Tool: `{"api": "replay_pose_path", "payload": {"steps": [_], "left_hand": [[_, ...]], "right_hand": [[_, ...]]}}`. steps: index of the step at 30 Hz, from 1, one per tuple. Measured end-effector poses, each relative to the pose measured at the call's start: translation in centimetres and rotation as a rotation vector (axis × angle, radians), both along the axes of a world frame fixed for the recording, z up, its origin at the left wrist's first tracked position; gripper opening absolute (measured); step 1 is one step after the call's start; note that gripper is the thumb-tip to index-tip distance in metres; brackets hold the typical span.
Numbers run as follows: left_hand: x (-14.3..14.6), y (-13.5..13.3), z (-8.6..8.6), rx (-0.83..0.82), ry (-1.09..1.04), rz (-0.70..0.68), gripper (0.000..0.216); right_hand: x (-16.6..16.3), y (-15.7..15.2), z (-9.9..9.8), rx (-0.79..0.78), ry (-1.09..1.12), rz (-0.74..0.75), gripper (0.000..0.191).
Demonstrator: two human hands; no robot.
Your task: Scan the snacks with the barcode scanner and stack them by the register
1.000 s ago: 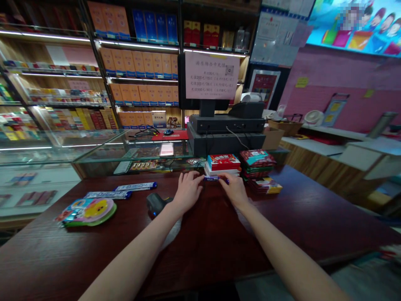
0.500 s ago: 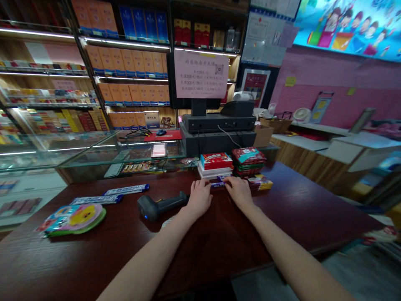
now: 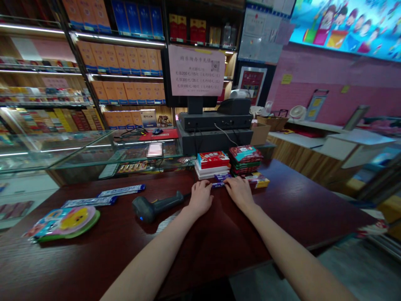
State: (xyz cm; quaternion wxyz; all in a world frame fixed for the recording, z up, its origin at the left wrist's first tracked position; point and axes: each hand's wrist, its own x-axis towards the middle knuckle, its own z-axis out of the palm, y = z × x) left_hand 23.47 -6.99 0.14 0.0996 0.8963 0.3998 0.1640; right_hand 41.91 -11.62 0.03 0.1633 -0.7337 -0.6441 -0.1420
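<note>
Between my two hands lies a narrow purple wrapped bar (image 3: pixel 218 184), low at the tabletop. My left hand (image 3: pixel 201 197) has its fingers closed at the bar's left end. At the other end, the fingers of my right hand (image 3: pixel 240 193) close on it too. Just behind is another purple bar (image 3: pixel 222 177), partly covered. A stack of red and white boxes (image 3: pixel 213 161) stands beyond my hands, with red-brown snack packets (image 3: pixel 245 158) piled beside it. Yellow and dark red packs (image 3: pixel 260 180) lie right of my right hand.
A barcode scanner (image 3: pixel 156 205) rests left of my left hand, near a paper slip (image 3: pixel 166 222). Further left are blue-white packets (image 3: pixel 122 190) and a colourful bagged toy (image 3: pixel 67 221). The cash register (image 3: pixel 216 140) stands behind, next to a glass counter (image 3: pixel 84 156).
The view has shifted slightly, so the table items appear a little further left. Both hands stay at the ends of the purple bar, and the bar behind shows more.
</note>
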Motion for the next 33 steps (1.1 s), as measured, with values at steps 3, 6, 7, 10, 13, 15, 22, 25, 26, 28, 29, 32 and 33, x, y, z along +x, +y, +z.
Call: {"api": "replay_pose_path", "payload": {"steps": [3,6,7,10,13,15,22,25,26,28,29,32,33], "left_hand": [[0.4,0.1,-0.2,-0.004,-0.002,0.002,0.044],[0.8,0.2,-0.3,-0.006,0.001,0.000,0.048],[1.0,0.2,-0.2,-0.006,0.004,0.000,0.049],[1.5,0.2,0.0,-0.015,0.019,0.005,0.051],[2.0,0.1,0.2,-0.028,0.030,0.012,0.051],[2.3,0.1,0.1,-0.034,0.031,0.019,0.051],[3.0,0.0,-0.3,-0.038,0.026,0.055,0.054],[3.3,-0.1,-0.4,-0.028,0.024,0.057,0.054],[3.3,-0.1,-0.4,-0.025,0.025,0.056,0.054],[3.5,-0.1,-0.5,-0.022,0.029,0.056,0.054],[3.6,-0.1,-0.5,-0.020,0.032,0.057,0.055],[3.7,0.0,-0.6,-0.014,0.035,0.056,0.056],[3.8,0.0,-0.6,-0.011,0.034,0.055,0.056]], "right_hand": [[-0.1,-0.1,0.2,0.009,-0.053,-0.020,0.020],[-0.2,-0.1,0.5,0.003,-0.110,-0.040,0.025],[-0.2,-0.2,0.6,-0.004,-0.125,-0.044,0.026],[-0.2,-0.3,0.7,-0.027,-0.144,-0.054,0.030],[-0.3,-0.4,0.5,-0.036,-0.134,-0.058,0.032],[-0.3,-0.4,0.3,-0.038,-0.131,-0.060,0.033],[-0.6,-0.5,-0.1,-0.055,-0.140,-0.071,0.036],[-0.7,-0.5,0.0,-0.066,-0.155,-0.078,0.036],[-0.8,-0.5,0.0,-0.070,-0.158,-0.082,0.036],[-0.8,-0.4,-0.1,-0.077,-0.162,-0.089,0.036],[-0.8,-0.4,-0.1,-0.078,-0.163,-0.091,0.036],[-0.7,-0.4,-0.2,-0.076,-0.165,-0.099,0.036],[-0.7,-0.4,-0.2,-0.075,-0.164,-0.102,0.036]]}}
